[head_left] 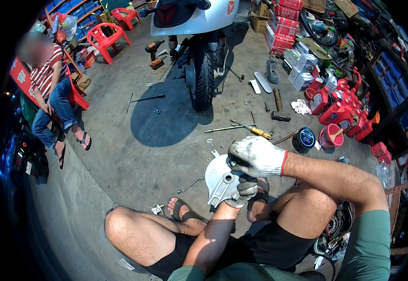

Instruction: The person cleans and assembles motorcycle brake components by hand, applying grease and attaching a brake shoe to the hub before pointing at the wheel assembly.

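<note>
A silver round metal plate (218,176) with a centre hole and a slotted arm is held up between my legs. My left hand (244,191), in a grey-and-white work glove, grips its lower right edge with bent fingers. My right hand (255,155), in a white glove with dirty fingertips, is closed over the plate's upper right, around a small dark part that is mostly hidden. A bent metal rod (190,185) lies on the floor left of the plate, and a small metal part (157,209) sits near my left foot.
A scooter's rear wheel (200,79) stands ahead, with a drill (155,55), yellow-handled screwdriver (260,132), hammer (280,115) and black tub (303,139) around. Red jugs (331,112) and boxes (281,29) crowd the right. A seated person (49,93) is at left.
</note>
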Motion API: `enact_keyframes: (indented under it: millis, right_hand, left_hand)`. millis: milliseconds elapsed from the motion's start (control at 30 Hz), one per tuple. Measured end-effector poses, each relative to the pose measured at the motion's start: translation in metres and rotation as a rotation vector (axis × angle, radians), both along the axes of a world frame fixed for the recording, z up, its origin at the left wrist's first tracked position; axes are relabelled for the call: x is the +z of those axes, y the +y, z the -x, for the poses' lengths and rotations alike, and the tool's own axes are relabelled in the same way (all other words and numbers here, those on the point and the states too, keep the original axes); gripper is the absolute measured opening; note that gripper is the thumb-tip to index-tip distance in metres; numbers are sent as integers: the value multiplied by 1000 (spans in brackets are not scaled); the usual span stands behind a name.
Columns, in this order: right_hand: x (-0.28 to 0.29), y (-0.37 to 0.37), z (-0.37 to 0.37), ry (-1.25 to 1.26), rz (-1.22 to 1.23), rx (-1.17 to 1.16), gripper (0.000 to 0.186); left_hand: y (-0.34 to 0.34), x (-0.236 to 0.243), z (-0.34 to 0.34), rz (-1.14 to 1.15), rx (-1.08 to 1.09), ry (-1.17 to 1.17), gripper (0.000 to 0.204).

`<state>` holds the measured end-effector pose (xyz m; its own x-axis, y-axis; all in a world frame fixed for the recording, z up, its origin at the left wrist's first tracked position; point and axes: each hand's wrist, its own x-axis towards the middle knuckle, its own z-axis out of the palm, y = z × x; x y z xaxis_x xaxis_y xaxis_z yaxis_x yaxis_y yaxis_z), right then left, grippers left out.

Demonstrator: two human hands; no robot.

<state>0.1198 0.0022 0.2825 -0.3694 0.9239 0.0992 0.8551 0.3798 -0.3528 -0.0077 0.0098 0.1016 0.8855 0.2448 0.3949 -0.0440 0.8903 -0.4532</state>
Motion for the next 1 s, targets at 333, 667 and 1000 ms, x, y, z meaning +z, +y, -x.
enact_keyframes:
  millis: [333,667,1000]
  right_hand:
    - [1,-1,-19,59,55,-126,26]
    - [-2,0,-14,24,143,-102,28]
    - [-3,1,-6,-55,150,-95,28]
  left_hand:
    - [10,7,11,27,26,23,34]
    - [3,-13,16,11,21,171,54]
    - [2,9,18,-52,5,320,47]
